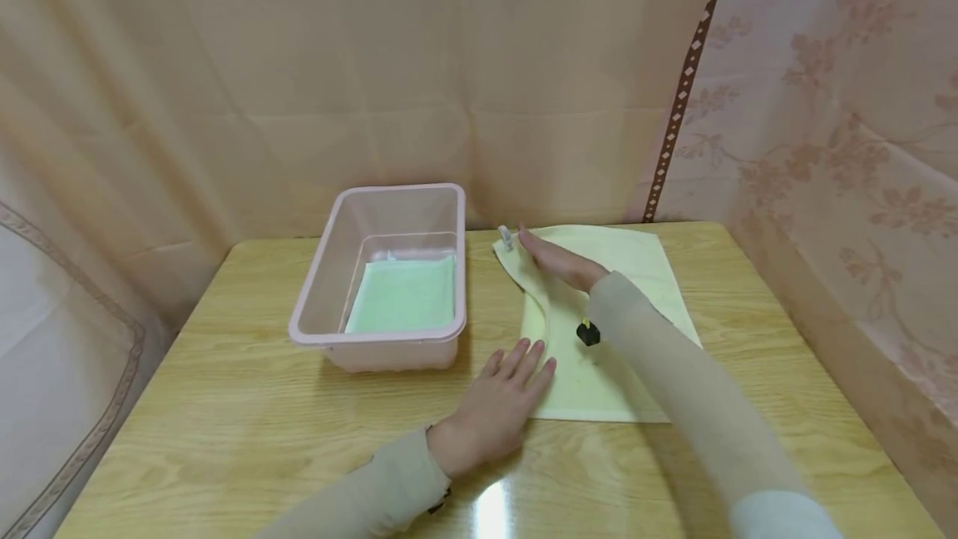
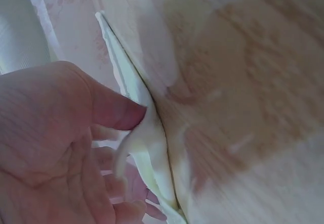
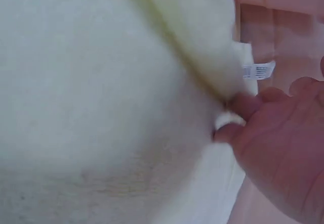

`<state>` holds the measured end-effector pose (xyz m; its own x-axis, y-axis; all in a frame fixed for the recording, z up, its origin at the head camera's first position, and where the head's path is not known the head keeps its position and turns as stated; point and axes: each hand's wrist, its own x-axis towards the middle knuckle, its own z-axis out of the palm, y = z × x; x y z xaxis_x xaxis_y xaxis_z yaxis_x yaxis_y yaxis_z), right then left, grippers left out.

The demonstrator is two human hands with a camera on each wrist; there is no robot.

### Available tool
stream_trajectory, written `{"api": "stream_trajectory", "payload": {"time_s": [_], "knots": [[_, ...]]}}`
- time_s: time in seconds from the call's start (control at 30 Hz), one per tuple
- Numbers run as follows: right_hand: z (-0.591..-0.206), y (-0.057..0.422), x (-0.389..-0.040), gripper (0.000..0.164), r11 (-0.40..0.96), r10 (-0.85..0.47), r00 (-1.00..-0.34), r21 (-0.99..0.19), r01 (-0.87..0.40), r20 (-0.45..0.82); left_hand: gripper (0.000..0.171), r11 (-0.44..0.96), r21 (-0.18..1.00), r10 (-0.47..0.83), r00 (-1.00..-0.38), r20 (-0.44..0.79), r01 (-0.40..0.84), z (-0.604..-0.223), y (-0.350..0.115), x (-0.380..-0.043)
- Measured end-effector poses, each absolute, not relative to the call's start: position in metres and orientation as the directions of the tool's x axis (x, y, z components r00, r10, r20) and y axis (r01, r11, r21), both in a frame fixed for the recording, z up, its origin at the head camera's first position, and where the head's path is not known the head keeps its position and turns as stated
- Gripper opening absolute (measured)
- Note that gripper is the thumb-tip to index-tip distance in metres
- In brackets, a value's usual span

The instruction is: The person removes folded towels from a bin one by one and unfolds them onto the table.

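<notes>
A pale yellow towel [image 1: 614, 389] lies on the right half of the table, its left edge lifted in a curved fold between my hands. At the near left edge is my left hand [image 1: 490, 410], back upward; in the left wrist view its thumb [image 2: 129, 114] pinches the towel's edge [image 2: 144, 143] against the fingers. My right hand [image 1: 561, 260] is at the far left corner beside a small white tag [image 1: 506, 238]. In the right wrist view, its thumb and finger pinch a fold of the towel [image 3: 101, 82] near that tag.
Left of the towel stands a pink plastic basin [image 1: 303, 306] with a folded light green towel [image 1: 407, 294] inside. The wooden table [image 1: 224, 406] ends at beige curtains [image 1: 374, 65] behind, with a floral curtain [image 1: 861, 148] on the right.
</notes>
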<state>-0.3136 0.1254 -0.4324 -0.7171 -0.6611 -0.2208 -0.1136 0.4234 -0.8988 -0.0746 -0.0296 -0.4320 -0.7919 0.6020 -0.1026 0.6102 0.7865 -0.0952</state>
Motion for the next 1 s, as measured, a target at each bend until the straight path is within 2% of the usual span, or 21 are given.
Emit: {"api": "stream_trajectory", "payload": {"time_s": [0.13, 0.3, 0.4, 0.6, 0.73, 0.83, 1.0], "knots": [[-0.435, 0.124, -0.316, 0.074, 0.393, -0.668, -0.719, -0.912, -0.119, -0.194, 0.067, 0.783, -0.164, 0.583, -0.799, -0.146, 0.6, -0.431, -0.033, -0.074], [-0.44, 0.122, -0.316, 0.063, 0.488, -0.619, -0.762, -0.854, -0.182, -0.191, 0.059, 0.794, -0.212, 0.543, -0.822, -0.17, 0.569, -0.431, -0.037, -0.073], [-0.444, 0.121, -0.317, 0.06, 0.529, -0.612, -0.773, -0.814, -0.242, -0.168, 0.059, 0.811, -0.198, 0.522, -0.834, -0.181, 0.551, -0.429, -0.038, -0.072], [-0.446, 0.12, -0.318, 0.061, 0.549, -0.652, -0.749, -0.755, -0.358, -0.119, 0.063, 0.838, -0.174, 0.479, -0.849, -0.223, 0.518, -0.425, -0.039, -0.069], [-0.444, 0.118, -0.31, 0.065, 0.639, -0.632, -0.748, -0.683, -0.355, -0.203, 0.069, 0.88, -0.15, 0.407, -0.877, -0.255, 0.451, -0.422, -0.039, -0.067], [-0.444, 0.114, -0.305, 0.07, 0.735, -0.587, -0.755, -0.582, -0.348, -0.291, 0.074, 0.909, -0.126, 0.352, -0.895, -0.275, 0.397, -0.421, -0.039, -0.067], [-0.444, 0.104, -0.3, 0.077, 0.823, -0.531, -0.771, -0.43, -0.371, -0.351, 0.076, 0.907, -0.108, 0.376, -0.898, -0.229, 0.408, -0.426, -0.043, -0.068]]}}
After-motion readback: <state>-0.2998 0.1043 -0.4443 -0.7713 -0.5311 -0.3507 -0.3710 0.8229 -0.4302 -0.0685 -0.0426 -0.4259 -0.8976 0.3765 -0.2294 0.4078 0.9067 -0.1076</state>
